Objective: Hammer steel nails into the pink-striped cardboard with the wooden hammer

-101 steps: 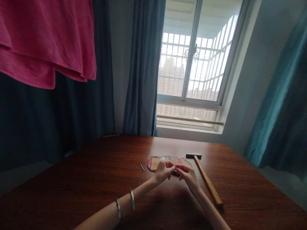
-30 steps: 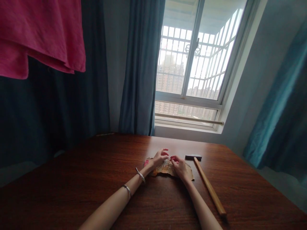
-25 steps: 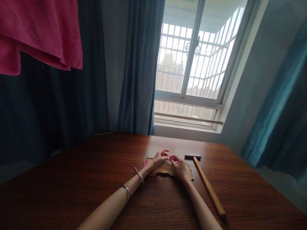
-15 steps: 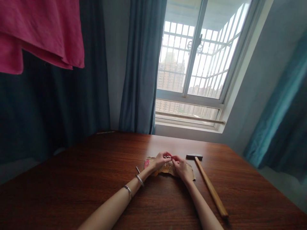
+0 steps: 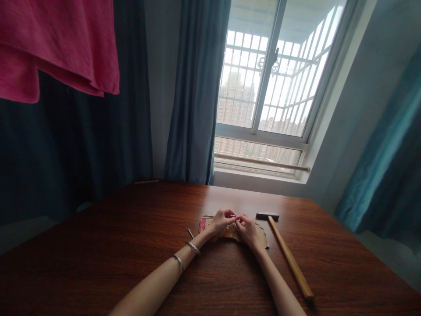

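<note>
My left hand (image 5: 221,222) and my right hand (image 5: 247,230) meet over a tan, pink-ended piece (image 5: 262,237) dotted with small holes, which lies on the table. The fingertips of both hands are pinched close together above it. Whatever they hold is too small to name. Part of the tan piece is hidden under my hands. Beside my left wrist lies a thin metal rod (image 5: 190,233). To the right of my right hand rests a hammer (image 5: 290,259) with a dark head and a long wooden handle.
The brown wooden table (image 5: 98,254) stretches to a window (image 5: 263,87) with bars outside. Blue curtains (image 5: 194,96) hang behind it, and a pink cloth (image 5: 75,44) hangs at the upper left.
The whole view has shifted slightly. My hands stay pinched over the same spot, with only small finger movement.
</note>
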A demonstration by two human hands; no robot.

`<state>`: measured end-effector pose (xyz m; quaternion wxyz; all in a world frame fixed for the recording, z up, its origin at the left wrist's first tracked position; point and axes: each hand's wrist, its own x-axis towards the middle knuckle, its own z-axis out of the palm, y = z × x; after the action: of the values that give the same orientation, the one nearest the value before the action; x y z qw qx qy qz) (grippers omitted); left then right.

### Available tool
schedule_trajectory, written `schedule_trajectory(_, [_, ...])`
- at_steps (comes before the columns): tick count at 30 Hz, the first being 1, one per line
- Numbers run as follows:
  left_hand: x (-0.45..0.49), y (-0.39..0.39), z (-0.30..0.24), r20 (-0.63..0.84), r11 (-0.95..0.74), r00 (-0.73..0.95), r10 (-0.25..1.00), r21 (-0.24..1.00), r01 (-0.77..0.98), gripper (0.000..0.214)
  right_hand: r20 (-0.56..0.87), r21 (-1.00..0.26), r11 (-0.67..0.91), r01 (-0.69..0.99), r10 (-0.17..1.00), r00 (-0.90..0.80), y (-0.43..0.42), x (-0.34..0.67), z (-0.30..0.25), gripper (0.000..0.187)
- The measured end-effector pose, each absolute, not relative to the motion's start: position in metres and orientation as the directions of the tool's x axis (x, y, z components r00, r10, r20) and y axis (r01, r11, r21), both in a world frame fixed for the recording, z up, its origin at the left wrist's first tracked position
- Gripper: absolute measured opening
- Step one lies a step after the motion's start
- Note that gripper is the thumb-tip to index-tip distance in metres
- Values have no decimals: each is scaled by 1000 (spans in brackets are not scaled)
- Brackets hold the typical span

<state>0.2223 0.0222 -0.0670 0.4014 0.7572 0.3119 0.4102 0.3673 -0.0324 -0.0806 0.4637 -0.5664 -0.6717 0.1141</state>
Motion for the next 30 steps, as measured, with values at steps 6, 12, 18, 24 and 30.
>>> schedule_trajectory(6, [223,24,-70,386,-509,483,785,848,150,25,506,-667,350,658,861,55,-32,368,-82,18])
schedule_trajectory(12, [225,25,-72,363,-494,452,815,842,216,26,503,-653,325,684,861,71,-34,367,-80,19])
schedule_trajectory(18, [225,21,-69,340,-452,443,829,875,173,24,532,-607,240,758,831,163,-52,411,-51,24])
schedule_trajectory(24, [224,19,-70,310,-413,439,844,897,160,22,437,-373,-185,909,829,348,-98,472,-54,33])
schedule_trajectory(30, [223,21,-71,350,-456,451,821,877,149,22,249,-294,-329,897,880,404,-125,485,-77,40])
